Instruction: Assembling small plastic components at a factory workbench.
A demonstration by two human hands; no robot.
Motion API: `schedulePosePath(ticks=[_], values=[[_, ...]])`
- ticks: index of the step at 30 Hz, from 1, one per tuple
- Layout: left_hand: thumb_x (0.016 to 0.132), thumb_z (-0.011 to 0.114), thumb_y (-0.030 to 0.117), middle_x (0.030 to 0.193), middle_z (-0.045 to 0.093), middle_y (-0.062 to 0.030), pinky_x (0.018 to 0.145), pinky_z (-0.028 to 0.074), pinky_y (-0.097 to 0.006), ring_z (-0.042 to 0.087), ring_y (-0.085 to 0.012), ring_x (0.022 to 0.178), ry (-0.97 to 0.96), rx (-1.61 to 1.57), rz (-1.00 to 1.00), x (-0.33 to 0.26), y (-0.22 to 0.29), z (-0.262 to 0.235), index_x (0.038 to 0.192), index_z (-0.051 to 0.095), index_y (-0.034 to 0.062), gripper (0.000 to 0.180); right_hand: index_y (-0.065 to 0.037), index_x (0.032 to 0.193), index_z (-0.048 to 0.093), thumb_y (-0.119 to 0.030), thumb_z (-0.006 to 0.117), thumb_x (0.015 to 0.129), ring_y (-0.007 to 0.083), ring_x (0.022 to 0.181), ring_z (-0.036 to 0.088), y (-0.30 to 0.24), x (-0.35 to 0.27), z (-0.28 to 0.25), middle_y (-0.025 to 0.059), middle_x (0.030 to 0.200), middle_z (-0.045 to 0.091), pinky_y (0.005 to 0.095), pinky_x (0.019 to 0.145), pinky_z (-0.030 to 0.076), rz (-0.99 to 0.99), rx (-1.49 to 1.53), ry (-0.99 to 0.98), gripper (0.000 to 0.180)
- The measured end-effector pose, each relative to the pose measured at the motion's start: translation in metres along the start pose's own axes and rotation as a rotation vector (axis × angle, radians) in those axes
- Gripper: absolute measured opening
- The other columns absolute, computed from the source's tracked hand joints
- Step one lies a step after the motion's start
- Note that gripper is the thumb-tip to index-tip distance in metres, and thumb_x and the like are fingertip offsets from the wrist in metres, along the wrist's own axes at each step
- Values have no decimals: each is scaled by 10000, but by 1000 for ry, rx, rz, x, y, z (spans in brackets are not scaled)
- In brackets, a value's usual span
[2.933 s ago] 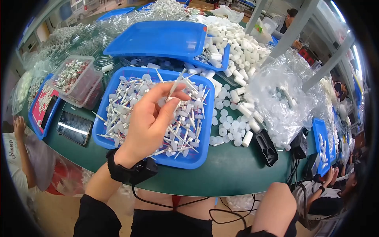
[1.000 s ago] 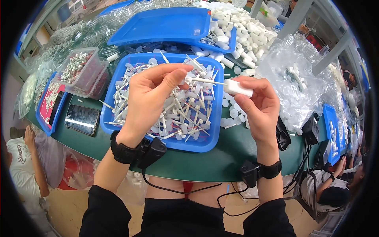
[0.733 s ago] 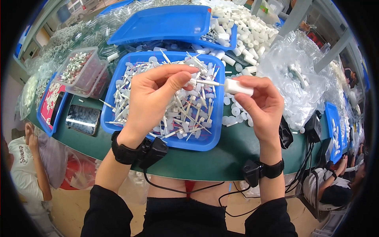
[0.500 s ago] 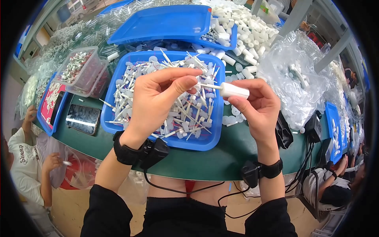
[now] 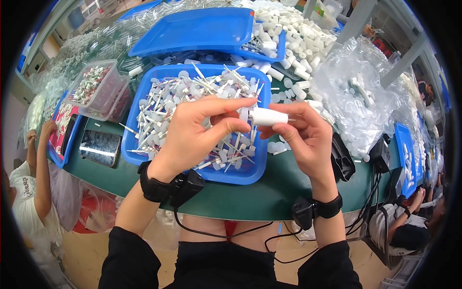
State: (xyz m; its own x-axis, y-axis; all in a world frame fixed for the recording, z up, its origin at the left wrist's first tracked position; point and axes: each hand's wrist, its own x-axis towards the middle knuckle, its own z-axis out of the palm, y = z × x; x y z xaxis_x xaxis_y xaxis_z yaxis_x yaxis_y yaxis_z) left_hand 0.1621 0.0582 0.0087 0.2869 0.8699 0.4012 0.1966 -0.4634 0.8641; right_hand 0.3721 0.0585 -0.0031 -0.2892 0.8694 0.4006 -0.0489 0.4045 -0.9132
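Note:
In front of me, above the blue tray (image 5: pixel 192 175), my two hands hold one small assembly between them. My right hand (image 5: pixel 310 137) pinches a white plastic cylinder (image 5: pixel 268 117) from its right side. At the cylinder's left end, the thumb and fingers of my left hand (image 5: pixel 190 126) grip a translucent round cap (image 5: pixel 244 114). A thin white stick pokes out of the cylinder's right end. Beneath, the tray is heaped with white sticks (image 5: pixel 163 106) bearing translucent caps, some with reddish thin parts. My fingers partly hide the joint between cap and cylinder.
White cylinders (image 5: pixel 301 43) pile up behind, near an empty-looking blue tray (image 5: pixel 192 31). At left are a phone (image 5: pixel 100 146) and clear plastic boxes (image 5: pixel 94 89) of small parts. A clear bag (image 5: pixel 356 96) and cables (image 5: pixel 373 188) lie right. Other people sit at both sides.
The cylinder has slid left along the stick and now meets the cap, with the stick's tip showing at its right end. My hands have come closer together.

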Motion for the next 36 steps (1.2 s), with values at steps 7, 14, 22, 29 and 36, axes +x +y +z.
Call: schedulePosePath(ticks=[7, 14, 22, 29, 36], values=[[768, 674, 46, 785, 671, -53, 602, 429, -228, 536, -105, 655, -67, 84, 99, 0, 4, 3, 1077, 669, 59, 309, 19, 1096, 581, 13, 598, 849, 145, 753, 673, 4, -3, 0, 112, 855, 685, 231, 665, 525, 29, 123, -64, 248], [906, 560, 129, 866, 655, -79, 647, 436, -214, 615, -104, 834, 179, -138, 25, 7, -4, -4, 1106, 580, 1, 238, 2, 1053, 622, -124, 555, 897, 117, 707, 631, 13, 35, -55, 94, 803, 682, 243, 636, 481, 10, -363, 289, 211], [918, 537, 140, 844, 626, -80, 599, 391, -191, 534, -58, 718, 270, -378, -26, 8, -8, -11, 1135, 554, -3, 261, 14, 815, 655, -114, 705, 691, 337, 982, 584, 30, 30, -90, 184, 1109, 589, 379, 837, 463, 115, -1222, 35, 185], [873, 614, 121, 800, 579, -42, 554, 368, -212, 462, -51, 639, 257, -784, -166, 7, -16, -18, 1157, 547, 21, 308, -27, 843, 667, -178, 695, 733, 337, 1013, 569, 34, 26, -87, 174, 1182, 557, 382, 843, 456, 100, -1184, 96, 189], [833, 660, 104, 768, 568, -11, 552, 362, -223, 459, -56, 626, 109, -840, -137, 6, -13, -17, 1134, 565, 11, 329, -123, 933, 683, -262, 700, 740, 305, 1025, 536, 65, 34, -109, 105, 1118, 573, 415, 849, 431, 40, -1384, 244, 239]])
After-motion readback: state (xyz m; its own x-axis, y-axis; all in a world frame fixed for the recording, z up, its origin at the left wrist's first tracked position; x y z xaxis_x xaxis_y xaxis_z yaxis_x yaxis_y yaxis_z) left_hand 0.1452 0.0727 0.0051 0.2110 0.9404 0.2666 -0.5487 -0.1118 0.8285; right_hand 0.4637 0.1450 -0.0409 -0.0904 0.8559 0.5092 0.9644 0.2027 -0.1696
